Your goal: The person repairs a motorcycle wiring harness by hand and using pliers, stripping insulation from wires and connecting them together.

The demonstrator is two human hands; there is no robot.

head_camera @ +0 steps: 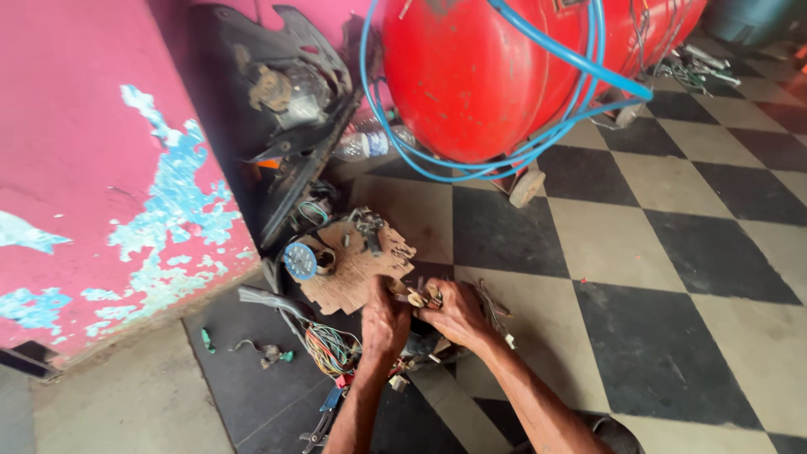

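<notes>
1. Both forearms nearest the lens, reaching forward over the checkered floor (639, 244).
2. Left hand (384, 321): fingers pinched narrow on the small connector part (418, 297), at the near edge of the brown circuit board (353, 271).
3. Right hand (458, 313): fingers closed on the same connector part from the other side.
4. Board lying flat on the floor, just beside the pink wall (92, 168); blue round gauge (300, 261) at its left edge.
5. Coloured wire bundle (329, 346) under the left wrist.
6. Risk, as judged: excess pull likely to snap brittle pins or tear thin wires; loose bundle liable to snag a wrist.
7. Red tank (479, 76) with blue hose (521, 151) behind, well apart.
</notes>
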